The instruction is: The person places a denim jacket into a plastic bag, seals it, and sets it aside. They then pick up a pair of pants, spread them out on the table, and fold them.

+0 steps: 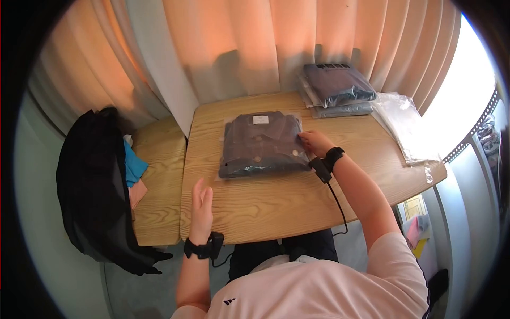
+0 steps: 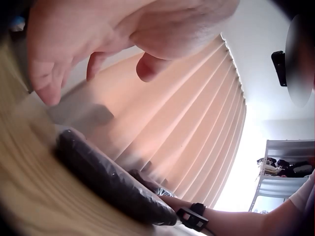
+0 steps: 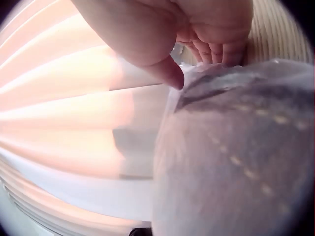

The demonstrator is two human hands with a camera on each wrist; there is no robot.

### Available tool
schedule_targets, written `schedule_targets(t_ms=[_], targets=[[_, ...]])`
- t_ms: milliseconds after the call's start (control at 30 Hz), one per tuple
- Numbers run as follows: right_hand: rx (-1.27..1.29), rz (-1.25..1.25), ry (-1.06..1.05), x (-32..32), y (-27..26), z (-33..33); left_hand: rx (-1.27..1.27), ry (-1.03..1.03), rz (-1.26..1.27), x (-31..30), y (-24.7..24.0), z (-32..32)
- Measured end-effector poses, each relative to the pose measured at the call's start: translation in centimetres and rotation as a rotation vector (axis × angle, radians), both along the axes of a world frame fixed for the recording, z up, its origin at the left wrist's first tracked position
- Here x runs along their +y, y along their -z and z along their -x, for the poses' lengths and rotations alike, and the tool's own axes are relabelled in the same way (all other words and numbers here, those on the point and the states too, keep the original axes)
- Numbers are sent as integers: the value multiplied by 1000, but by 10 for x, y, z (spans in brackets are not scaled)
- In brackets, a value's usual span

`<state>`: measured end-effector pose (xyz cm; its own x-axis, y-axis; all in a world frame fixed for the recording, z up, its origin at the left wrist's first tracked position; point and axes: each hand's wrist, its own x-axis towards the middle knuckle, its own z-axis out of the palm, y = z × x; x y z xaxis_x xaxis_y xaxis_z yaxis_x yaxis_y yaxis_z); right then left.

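Observation:
A folded dark collared garment point(image 1: 264, 141) with large buttons and a white neck label lies in a clear plastic bag on the wooden table point(image 1: 255, 204). At its right side my right hand point(image 1: 317, 143) pinches the edge of the bag. In the right wrist view the thumb of the right hand point(image 3: 147, 39) lies over the bag's clear edge point(image 3: 170, 113), the other fingers partly hidden behind it. My left hand point(image 1: 201, 210) holds nothing, near the table's front left. The left wrist view shows the left hand point(image 2: 118, 39) with loosely bent fingers, apart from the bagged garment point(image 2: 108, 177).
Several bagged garments point(image 1: 340, 85) are stacked at the back right. Beside them lie clear plastic bags point(image 1: 404, 125) along the right edge. A lower wooden surface point(image 1: 159, 186) at left holds black cloth point(image 1: 95, 181) and a blue cloth point(image 1: 135, 165). Curtains point(image 1: 239, 48) hang behind the table.

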<state>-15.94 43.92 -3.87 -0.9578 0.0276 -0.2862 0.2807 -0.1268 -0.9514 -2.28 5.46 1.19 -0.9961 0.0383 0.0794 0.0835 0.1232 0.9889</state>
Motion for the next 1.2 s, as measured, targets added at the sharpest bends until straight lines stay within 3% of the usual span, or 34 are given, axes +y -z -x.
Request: schedule_targets(t_ms=[67, 133, 167, 233, 300, 333, 400, 433, 467, 533, 667, 767, 867, 1000, 1200], targets=[[-5, -79, 28, -4, -7, 1, -53, -3, -39, -6, 6, -8], [475, -1250, 351, -36, -21, -23, -69, -42, -37, -16, 27, -16], [532, -1192, 129, -54, -50, -44, -80, -76, -36, -20, 35, -18], [783, -1359, -86, -93, -66, -75, -96, -95, -71, -21, 44, -25], [682, -1566, -350, -124, -73, -91, -116, -116, -100, -19, 51, -32], [685, -1561, -343, -132, -65, -89, -35, -149, -69, -14, 56, -33], [499, -1838, -379, -147, -57, -77, 135, -222, -8, -2, 62, -36], [357, -1806, -499, -148, -66, -69, 180, -265, 187, 2, 62, -40], [372, -1806, -488, -149, -69, -61, 194, -270, 189, -1, 62, -44], [254, -1753, -615, -144, -78, -38, 392, -206, 548, 0, 64, -47], [168, -1680, -564, -124, -82, 21, 415, -231, 463, 6, 64, -46], [125, -1672, -422, -101, -69, 75, 467, -207, 540, 4, 69, -44], [-12, -1677, -326, -80, -69, 100, 370, -223, 496, 7, 72, -46], [-137, -1651, -248, -85, -68, 112, 453, -238, 526, 7, 67, -44], [-53, -1544, -216, -77, -62, 110, 469, -226, 565, 8, 61, -45]])
